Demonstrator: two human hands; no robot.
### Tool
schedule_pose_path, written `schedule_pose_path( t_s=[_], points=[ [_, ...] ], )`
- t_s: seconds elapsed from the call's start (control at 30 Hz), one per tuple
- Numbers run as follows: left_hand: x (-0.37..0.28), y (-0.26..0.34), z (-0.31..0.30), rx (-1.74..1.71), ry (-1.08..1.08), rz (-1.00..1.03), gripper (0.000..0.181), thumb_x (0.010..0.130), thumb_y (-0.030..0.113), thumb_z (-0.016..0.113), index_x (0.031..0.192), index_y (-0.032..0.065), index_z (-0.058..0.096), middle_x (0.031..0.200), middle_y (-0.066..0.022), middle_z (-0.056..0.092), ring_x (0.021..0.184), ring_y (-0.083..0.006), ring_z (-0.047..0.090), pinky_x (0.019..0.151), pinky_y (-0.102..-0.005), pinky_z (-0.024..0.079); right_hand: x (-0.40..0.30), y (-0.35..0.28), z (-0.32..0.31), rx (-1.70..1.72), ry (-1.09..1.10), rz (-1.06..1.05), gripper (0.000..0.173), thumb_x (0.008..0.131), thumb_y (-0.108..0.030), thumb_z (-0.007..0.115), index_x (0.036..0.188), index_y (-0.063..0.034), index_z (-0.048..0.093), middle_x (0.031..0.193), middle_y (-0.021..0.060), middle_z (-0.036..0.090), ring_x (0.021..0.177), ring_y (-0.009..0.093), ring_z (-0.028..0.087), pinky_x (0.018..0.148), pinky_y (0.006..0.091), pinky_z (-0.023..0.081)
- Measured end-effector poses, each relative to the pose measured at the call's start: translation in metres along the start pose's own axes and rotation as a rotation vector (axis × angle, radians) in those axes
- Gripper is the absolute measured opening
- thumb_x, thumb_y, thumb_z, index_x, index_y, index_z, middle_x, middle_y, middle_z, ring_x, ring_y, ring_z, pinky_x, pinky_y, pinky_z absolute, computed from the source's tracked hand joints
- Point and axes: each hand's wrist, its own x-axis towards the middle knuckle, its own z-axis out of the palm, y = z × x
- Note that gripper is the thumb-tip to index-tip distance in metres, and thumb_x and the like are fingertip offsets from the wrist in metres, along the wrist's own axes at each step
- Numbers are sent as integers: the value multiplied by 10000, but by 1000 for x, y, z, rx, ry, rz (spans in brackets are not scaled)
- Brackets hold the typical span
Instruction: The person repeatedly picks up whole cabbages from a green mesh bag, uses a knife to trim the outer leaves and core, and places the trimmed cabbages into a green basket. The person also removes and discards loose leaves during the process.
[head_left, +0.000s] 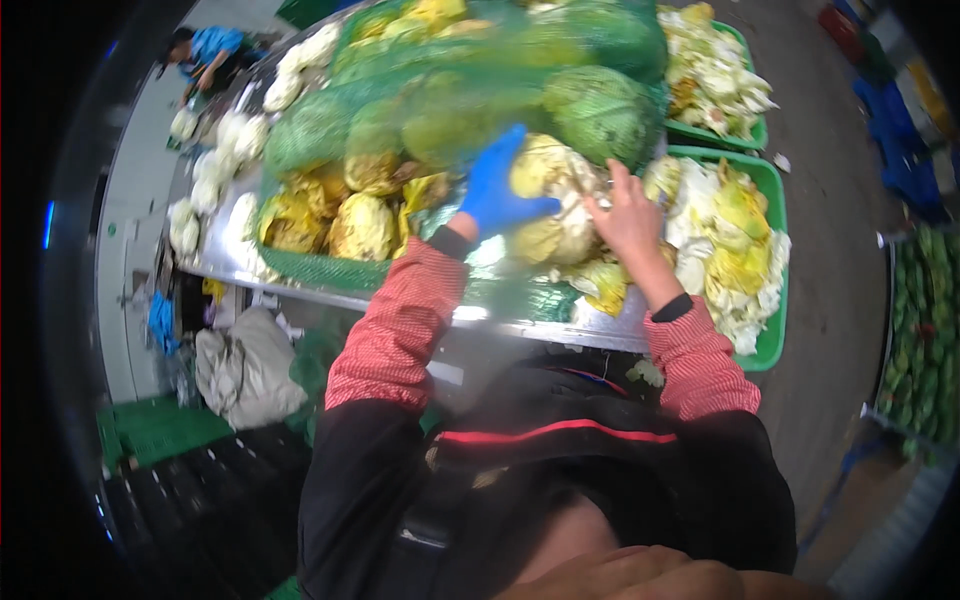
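Note:
A pale, browned cabbage lies before me at the near side of the metal table. Against its left side rests my left hand, in a blue glove, thumb spread across the front. My right hand, bare, has its fingertips on the cabbage's right side, among the wilted outer leaves. Loose yellow leaves lie just below it. Behind both hands, green mesh sacks hold several cabbages. Yellowed cabbages sit at the open mouth of one sack, left of my gloved hand.
Two green crates, a near one and a far one, hold stripped leaves at the table's right end. Trimmed white cabbages line the left side. Another person works at the far left. A pale sack lies below left.

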Motion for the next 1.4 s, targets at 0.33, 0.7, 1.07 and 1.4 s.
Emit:
schedule_pose_path(
  t_s=[0.33, 0.7, 1.07, 1.4],
  points=[
    [-36, 26, 11, 131, 169, 28, 965, 614, 605, 780, 1384, 119, 461, 1355, -232, 433, 1241, -416, 389, 1058, -518, 299, 63, 40, 18, 222, -138, 71, 689, 733, -505, 704, 1273, -113, 530, 1025, 199, 689, 939, 335, 674, 795, 411, 523],
    [-98, 34, 10, -119, 309, -252, 1205, 521, 417, 923, 1435, -43, 286, 1351, -254, 434, 1263, -355, 434, 1068, -423, 365, -43, -8, -61, 100, 84, -276, 363, 735, -311, 759, 966, -103, 572, 760, 98, 638, 668, 297, 643, 571, 369, 494],
    [-84, -17, 60, -826, -121, -494, 968, 778, 309, 769, 1497, 9, 193, 1408, -176, 425, 1279, -260, 433, 1068, -357, 372, -62, 69, -116, 763, 100, 290, 267, 810, -85, 751, 1012, -21, 589, 851, -2, 635, 734, 61, 572, 654, 224, 475],
    [-36, 23, 34, -32, 268, -36, 1007, 665, 281, 870, 1437, -47, 312, 1443, -203, 403, 1299, -303, 421, 1085, -401, 339, -67, 37, -173, 843, 158, 296, 364, 794, -60, 743, 1118, -7, 585, 923, 15, 637, 803, 76, 585, 725, 231, 483]
  ],
)
